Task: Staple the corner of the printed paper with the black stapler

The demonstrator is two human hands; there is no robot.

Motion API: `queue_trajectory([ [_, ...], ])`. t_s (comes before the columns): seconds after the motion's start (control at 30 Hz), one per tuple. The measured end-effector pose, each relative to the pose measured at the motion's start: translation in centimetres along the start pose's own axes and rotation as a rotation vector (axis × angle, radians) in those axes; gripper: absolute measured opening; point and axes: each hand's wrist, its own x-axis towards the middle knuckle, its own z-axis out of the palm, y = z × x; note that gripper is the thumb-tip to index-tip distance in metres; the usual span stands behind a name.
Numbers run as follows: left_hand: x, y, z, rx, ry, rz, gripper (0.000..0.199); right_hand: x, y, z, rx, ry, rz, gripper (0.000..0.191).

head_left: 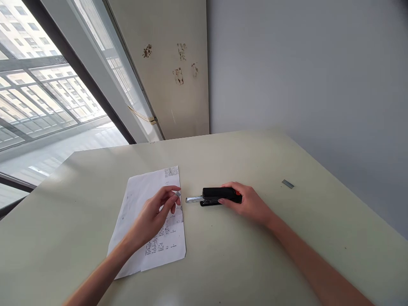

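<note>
A black stapler [216,194] lies on the table with its metal staple tray [194,199] slid out toward the left. My right hand [244,199] is closed around the stapler's right end, thumb on the near side and fingers over the far side. Between the thumb and fingertips of my left hand [159,208] is a small strip of staples [178,194], held just left of the tray's tip. Below that hand lie printed paper sheets [165,253], partly covered by the hand and forearm.
Another grey strip of staples [287,184] rests on the right part of the pale table [255,263]. A grey wall [306,63] borders the table's far right side. Beyond its left edge is a window [38,76].
</note>
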Motion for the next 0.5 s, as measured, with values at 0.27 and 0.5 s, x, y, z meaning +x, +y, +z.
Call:
queue_trajectory([
  [0.27,1.2,-0.6,1.4,-0.175,-0.074,-0.123,0.037,0.2,-0.2,-0.1,-0.017,-0.003,-0.006,0.03],
  [0.5,1.6,-0.6,1.9,-0.041,-0.086,-0.075,0.038,0.2,-0.5,-0.2,-0.02,-0.003,0.002,0.028],
])
